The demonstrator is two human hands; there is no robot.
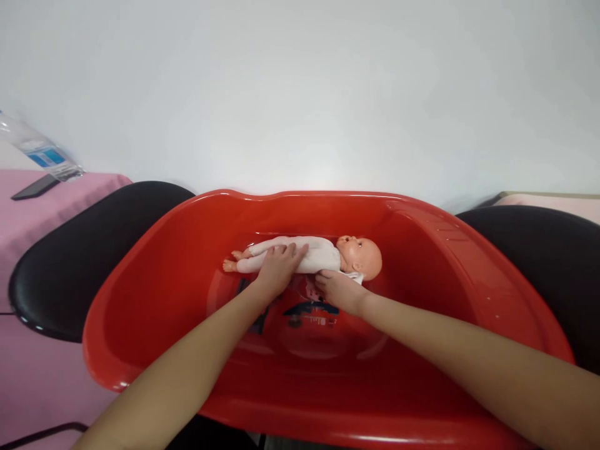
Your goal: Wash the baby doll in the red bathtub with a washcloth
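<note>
A baby doll point(323, 253) in a pale one-piece suit lies on its back in a red plastic tub point(154, 281), head to the right, feet to the left. My left hand point(279, 267) lies flat on the doll's belly and hips, fingers stretched out over it. My right hand point(338, 289) rests against the doll's near side below the shoulder, fingers curled under the body. Both forearms reach in over the tub's near rim.
The tub rests across two black chair seats, one at left point(79, 262) and one at right point(544, 250). A pink-covered table point(28, 206) at far left carries a plastic water bottle point(40, 150) and a dark flat object point(35, 186). A white wall lies behind.
</note>
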